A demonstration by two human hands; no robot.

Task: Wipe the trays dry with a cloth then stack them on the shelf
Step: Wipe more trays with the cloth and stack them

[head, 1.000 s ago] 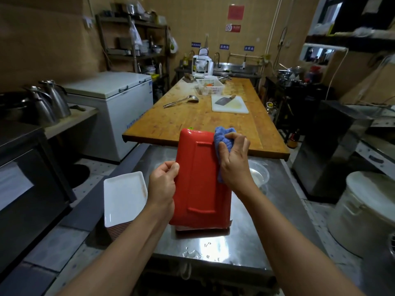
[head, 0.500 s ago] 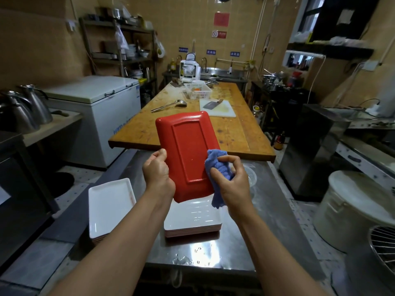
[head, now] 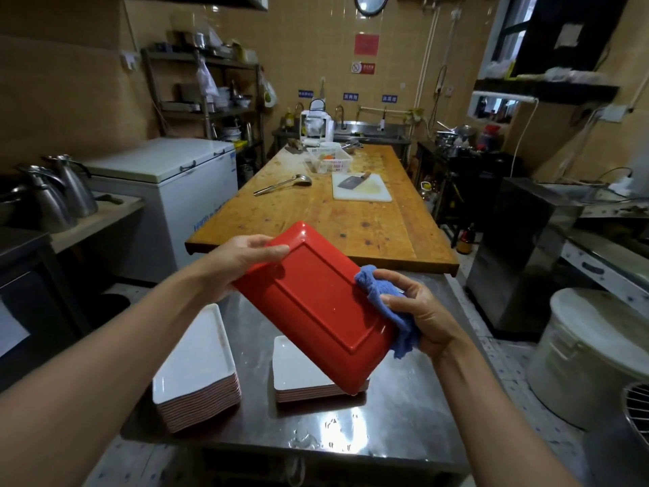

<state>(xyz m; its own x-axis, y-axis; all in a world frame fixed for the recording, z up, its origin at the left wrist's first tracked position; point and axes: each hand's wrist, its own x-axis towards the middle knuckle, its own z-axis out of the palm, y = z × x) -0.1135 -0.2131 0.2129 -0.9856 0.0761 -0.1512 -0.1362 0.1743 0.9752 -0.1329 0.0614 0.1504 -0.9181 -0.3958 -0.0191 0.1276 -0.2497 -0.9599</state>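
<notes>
A red rectangular tray (head: 316, 304) is held tilted above the steel table (head: 404, 416), its underside facing me. My left hand (head: 242, 258) grips its far upper-left corner. My right hand (head: 418, 311) clutches a blue cloth (head: 389, 304) pressed against the tray's right edge. Below the tray sits a stack of white trays (head: 298, 374), partly hidden by it. A taller stack of white trays (head: 196, 367) stands to the left on the same table.
A long wooden table (head: 351, 216) stretches ahead with a ladle, a white basket and a cutting board carrying a cleaver. A white chest freezer (head: 168, 177) is at left, a metal shelf rack (head: 207, 96) behind it. A large white bucket (head: 590, 356) stands at right.
The red tray has turned from upright to a diagonal tilt and lifted off the stack. My left hand shifted to its upper corner; my right hand slid the cloth down the right edge.
</notes>
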